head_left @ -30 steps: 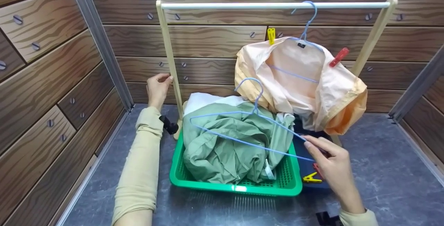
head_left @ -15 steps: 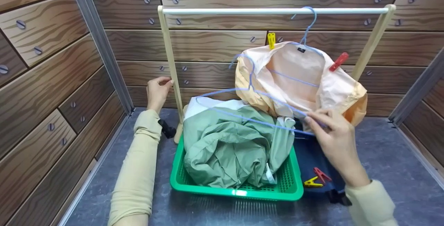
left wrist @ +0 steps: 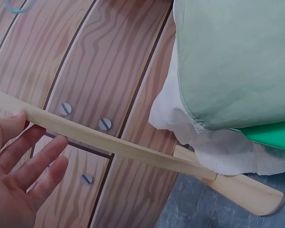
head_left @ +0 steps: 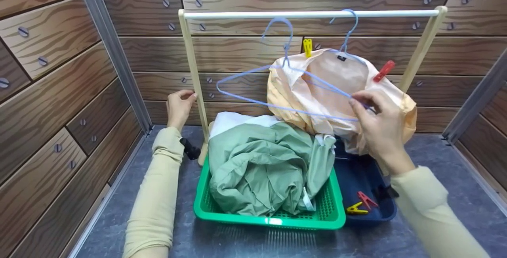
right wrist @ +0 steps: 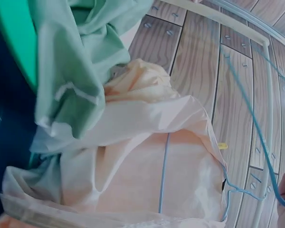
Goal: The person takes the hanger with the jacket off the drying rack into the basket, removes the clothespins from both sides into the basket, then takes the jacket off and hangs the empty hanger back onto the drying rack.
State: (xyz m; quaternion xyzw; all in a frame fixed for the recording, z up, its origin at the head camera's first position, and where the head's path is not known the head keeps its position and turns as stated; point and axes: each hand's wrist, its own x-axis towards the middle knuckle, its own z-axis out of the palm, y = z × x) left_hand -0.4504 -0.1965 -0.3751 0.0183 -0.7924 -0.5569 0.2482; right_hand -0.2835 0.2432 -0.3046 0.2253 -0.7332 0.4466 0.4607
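My right hand pinches a blue wire hanger by its right end and holds it up, bare, in front of the rack. The hanger's hook stands just below the white rail. At the left, my left hand pinches the wooden post of the clothes rack between thumb and index finger, the other fingers loosely bent. A peach jacket hangs on another blue hanger, with a yellow clothespin and a red clothespin on its shoulders. My right hand hides part of the jacket.
A green basket below the rack holds a crumpled green garment and white cloth. Right of it, a dark blue tray holds a yellow clothespin and a red clothespin. Wood-patterned walls enclose the grey tabletop.
My right hand has raised the bare hanger from over the green basket to just under the rail. My left hand stays at the post.
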